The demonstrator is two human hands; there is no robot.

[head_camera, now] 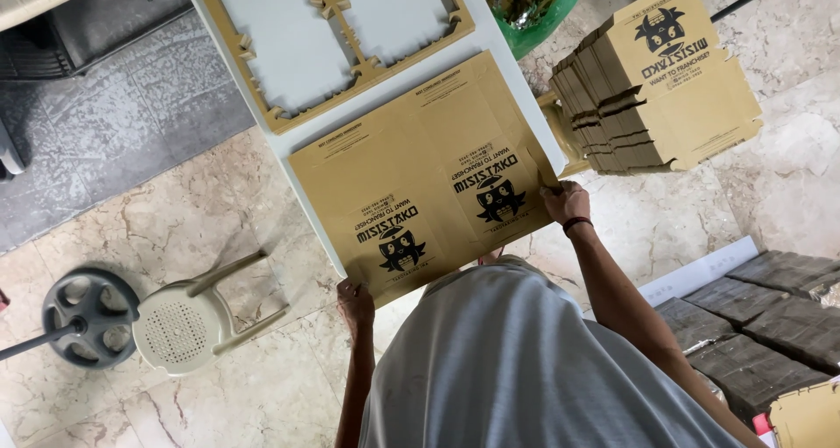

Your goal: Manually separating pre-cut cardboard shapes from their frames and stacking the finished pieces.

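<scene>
A flat brown cardboard box blank with black printed figures lies on a white table, overhanging its near edge. My left hand pinches the blank's near left corner. My right hand grips the blank's right edge, a dark band on its wrist. Beyond the blank lies a brown cardboard cut-out frame with two open windows. My grey shirt fills the bottom of the view.
A tall stack of the same flat printed blanks stands to the right. Dark grey bundles sit on the floor at lower right. A beige plastic chair and a round grey fan base stand left. A green bag lies behind.
</scene>
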